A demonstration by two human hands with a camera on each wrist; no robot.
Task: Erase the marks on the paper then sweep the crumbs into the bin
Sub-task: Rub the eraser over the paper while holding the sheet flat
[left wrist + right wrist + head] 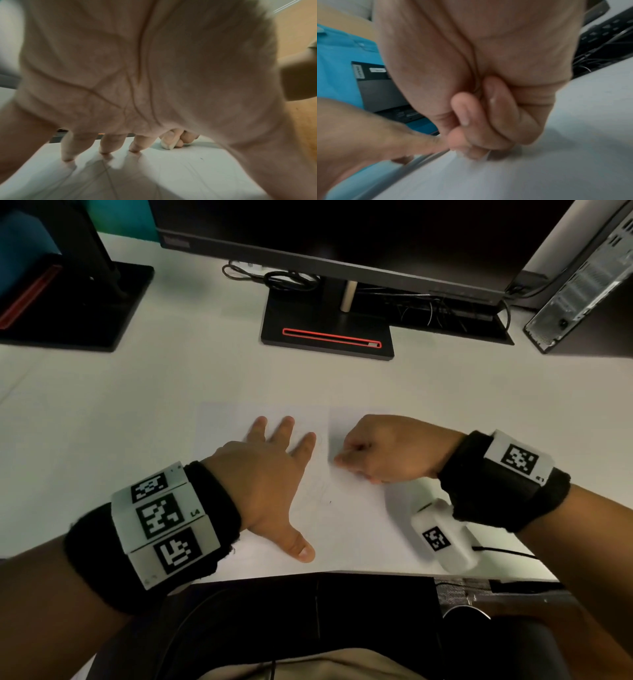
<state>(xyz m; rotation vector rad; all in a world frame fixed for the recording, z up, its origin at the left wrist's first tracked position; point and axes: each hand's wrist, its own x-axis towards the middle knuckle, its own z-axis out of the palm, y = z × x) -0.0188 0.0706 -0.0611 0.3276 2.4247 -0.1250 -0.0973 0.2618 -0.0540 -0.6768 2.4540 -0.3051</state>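
A white sheet of paper lies on the white desk near the front edge, with faint pencil lines near its middle. My left hand rests flat on the paper's left part, fingers spread and straight; its fingertips press the sheet. My right hand is curled just right of it, pinching a small white eraser against the paper. The eraser tip shows below the curled fingers in the right wrist view. A tiny dark speck lies on the paper. No bin is in view.
A monitor stand with a red slot stands behind the paper, cables behind it. A second black stand is at the far left, a computer case at the far right. The desk's front edge runs just below my hands.
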